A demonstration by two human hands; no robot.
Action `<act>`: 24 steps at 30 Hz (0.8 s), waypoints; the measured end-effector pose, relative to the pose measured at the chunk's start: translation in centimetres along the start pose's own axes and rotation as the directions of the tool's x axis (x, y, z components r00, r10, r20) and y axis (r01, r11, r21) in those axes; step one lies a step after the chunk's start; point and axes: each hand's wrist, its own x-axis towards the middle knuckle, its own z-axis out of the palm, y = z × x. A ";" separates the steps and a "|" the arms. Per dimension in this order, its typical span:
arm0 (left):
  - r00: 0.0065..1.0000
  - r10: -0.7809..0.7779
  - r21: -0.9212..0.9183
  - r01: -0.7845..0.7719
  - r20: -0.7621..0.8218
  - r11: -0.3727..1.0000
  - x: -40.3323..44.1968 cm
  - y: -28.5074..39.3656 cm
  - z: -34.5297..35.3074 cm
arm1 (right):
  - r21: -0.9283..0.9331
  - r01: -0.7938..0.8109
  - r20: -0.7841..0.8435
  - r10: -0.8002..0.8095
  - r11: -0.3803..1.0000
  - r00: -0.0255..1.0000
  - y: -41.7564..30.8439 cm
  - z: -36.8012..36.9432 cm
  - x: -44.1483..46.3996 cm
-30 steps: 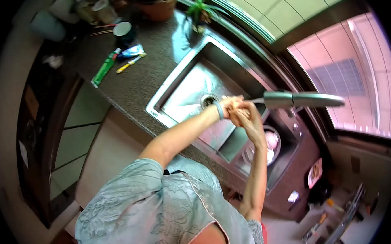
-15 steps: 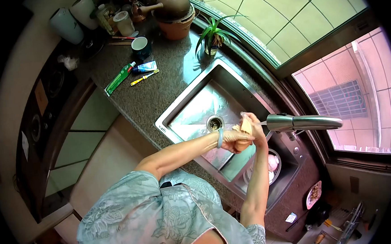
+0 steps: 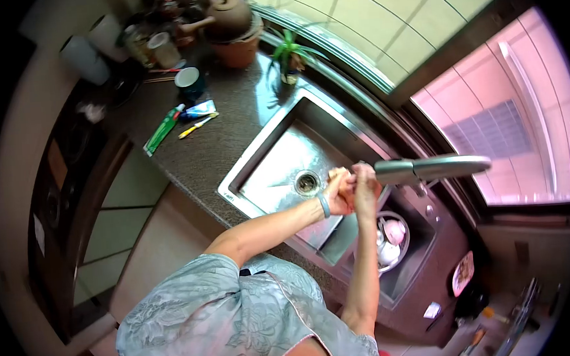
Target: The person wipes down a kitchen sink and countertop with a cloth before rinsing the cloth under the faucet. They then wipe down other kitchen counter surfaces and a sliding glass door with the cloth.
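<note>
Kitchen: you stand at a speckled brown stone tabletop [image 3: 221, 146] by a big window [image 3: 490, 120].
Big sink: your silver metal sink [image 3: 284, 162] has a round drain [image 3: 307, 184] in its bottom.
Left hand: your left hand [image 3: 338, 193], with a pale blue band [image 3: 324, 205] on its wrist, is over the big sink, near the drain.
Right hand: your right hand [image 3: 365, 181] is up against your left one, just beside the end of the shiny silver tap [image 3: 428, 168].
Grip: your fingers are bent and close together, but you can't tell if either hand holds something.
Small sink: beside the big one, a smaller silver sink [image 3: 420, 238] has a round bowl [image 3: 404, 257] with pink and white dishes [image 3: 393, 232] in it.
Near the window: a green spiky plant [image 3: 288, 52] and a brown clay teapot [image 3: 228, 17].
Brushing things: a green tube [image 3: 164, 129], a blue and white tube [image 3: 198, 110] and a yellow toothbrush [image 3: 197, 126] lie near a dark teal cup [image 3: 190, 83].
</note>
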 end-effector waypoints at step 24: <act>0.975 -0.196 -0.165 0.176 -0.107 0.970 -0.5 -1.1 5.3 | -0.372 -0.237 -0.518 0.011 0.898 0.856 10.2 -24.5 9.3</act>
